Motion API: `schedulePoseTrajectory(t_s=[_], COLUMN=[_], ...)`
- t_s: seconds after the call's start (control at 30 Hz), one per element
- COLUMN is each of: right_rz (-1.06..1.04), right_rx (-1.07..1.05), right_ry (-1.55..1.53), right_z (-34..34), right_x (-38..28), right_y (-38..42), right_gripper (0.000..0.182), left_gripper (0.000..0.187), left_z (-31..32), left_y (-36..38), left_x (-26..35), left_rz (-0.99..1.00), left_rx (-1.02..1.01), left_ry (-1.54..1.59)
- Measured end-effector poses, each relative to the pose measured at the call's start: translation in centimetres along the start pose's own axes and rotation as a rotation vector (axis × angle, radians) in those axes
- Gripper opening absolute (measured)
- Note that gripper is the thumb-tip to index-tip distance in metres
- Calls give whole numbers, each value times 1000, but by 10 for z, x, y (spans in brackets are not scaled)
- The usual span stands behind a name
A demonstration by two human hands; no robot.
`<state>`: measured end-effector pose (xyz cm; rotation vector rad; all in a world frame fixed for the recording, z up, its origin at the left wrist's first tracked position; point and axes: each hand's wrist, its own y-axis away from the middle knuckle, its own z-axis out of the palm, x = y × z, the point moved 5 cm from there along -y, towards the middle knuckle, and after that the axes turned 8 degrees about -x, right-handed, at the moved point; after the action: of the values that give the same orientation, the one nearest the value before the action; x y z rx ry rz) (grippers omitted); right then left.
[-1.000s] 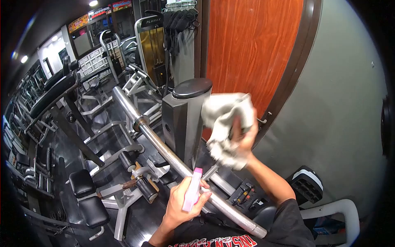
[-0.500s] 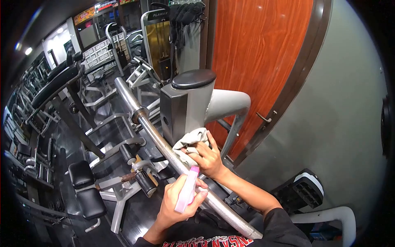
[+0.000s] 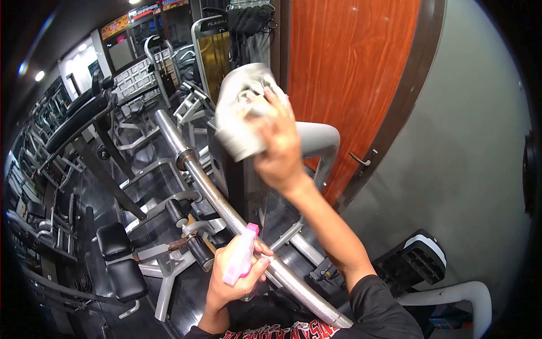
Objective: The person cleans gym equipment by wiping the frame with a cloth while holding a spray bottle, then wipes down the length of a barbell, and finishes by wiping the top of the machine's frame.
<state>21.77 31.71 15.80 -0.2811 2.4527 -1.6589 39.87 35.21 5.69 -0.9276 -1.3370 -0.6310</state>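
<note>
My left hand (image 3: 222, 282) is wrapped around a spray bottle (image 3: 241, 255) with a pink nozzle and a pale pink-white trigger head. Its fingers rest right by the shaft of a silver barbell (image 3: 217, 202) that runs diagonally below me. Higher up, my right hand (image 3: 282, 150) grips a whitish cloth (image 3: 234, 116), bunched at the palm and hanging loose at its edges. Both hand and cloth are smeared by motion. They overlap the grey machine post (image 3: 223, 161), hiding its top.
A curved grey tube (image 3: 324, 137) extends from the post toward a brown wooden door (image 3: 350, 73). At the left stands a bench with black pads (image 3: 114, 238) and foam rollers (image 3: 200, 251). Gym machines fill the background. A grey wall (image 3: 468, 141) borders the right.
My right hand has lifted the cloth from beside the barbell up to the top of the post. My left hand, still around the spray bottle, has shifted slightly left.
</note>
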Motion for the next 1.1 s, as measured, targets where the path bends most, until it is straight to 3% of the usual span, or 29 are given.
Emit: schedulePoseTrajectory(t_s=[0.03, 0.1, 0.2, 0.33, 0.43, 0.5, 0.57, 0.67, 0.7, 0.77, 0.83, 1.1], right_rz=[-122, 4, -31, 27, 148, 459, 562, 611, 732, 350, 142, 232], right_rx=[148, 183, 19, -146, -444, -52, 326, 623, 526, 135, 9, -364], right_ry=[86, -56, -66, -141, -192, -636, -540, -750, -723, -257, -19, -107], right_z=[8, 16, 40, 37, 17, -1, -28, -38, -36, -10, 5, 18], right_x=[-6, -10, -17, -31, -32, -4, 0, 8, -1, -19, -45, -49], right_y=[9, 31, 99, 143, 131, 106, 81, 46, 35, 25, 28, 113], right_gripper=[26, 18, 21, 34, 53, 48, 32, 21, 21, 42, 62, 58], left_gripper=[18, 20, 21, 22, 21, 21, 20, 21, 20, 20, 20, 21], left_z=[-1, 0, 2, 2, 4, 3, 3, 2, 2, 2, 2, 2], left_y=[0, 0, 4, 4, 11, 10, 10, 6, 6, 6, 5, 6], left_x=[0, 1, -1, -2, 0, -1, 0, 0, 0, 0, 1, 0], left_rz=[27, 22, 43, 40, 36, 48, 104, 85, 88, 83, 73, 39], left_rx=[3, -30, 13, 58, 68, 58, 67, 78, 76, 75, 67, 73], left_ry=[31, -22, 33, 61, 23, 5, -78, -70, -83, -70, -56, -55])
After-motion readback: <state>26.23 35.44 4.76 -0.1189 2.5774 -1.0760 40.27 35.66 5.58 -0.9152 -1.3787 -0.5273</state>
